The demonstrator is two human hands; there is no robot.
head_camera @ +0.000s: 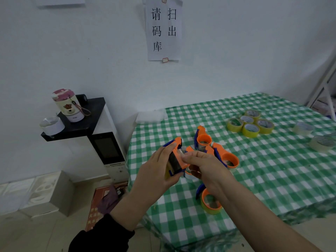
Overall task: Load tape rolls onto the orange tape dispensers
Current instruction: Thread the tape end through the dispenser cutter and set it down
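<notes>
A paper sign point(163, 30) on the wall high above the grip reads 请扫码出库. The left hand point(158, 171) wraps around an orange tape dispenser point(177, 159) with blue trim, held off the table; the right hand point(205, 168) pinches at its toothed metal edge. Just beyond and below the grip, three more dispensers point(228, 159) lie on the green checked tablecloth point(272, 170). Yellow tape rolls point(251, 123) cluster farther right.

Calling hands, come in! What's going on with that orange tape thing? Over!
Left hand grips orange-and-blue plastic tape dispenser, held up. Right hand pinches its front edge. Yellow tape rolls wait behind, nothing blocking.
</notes>
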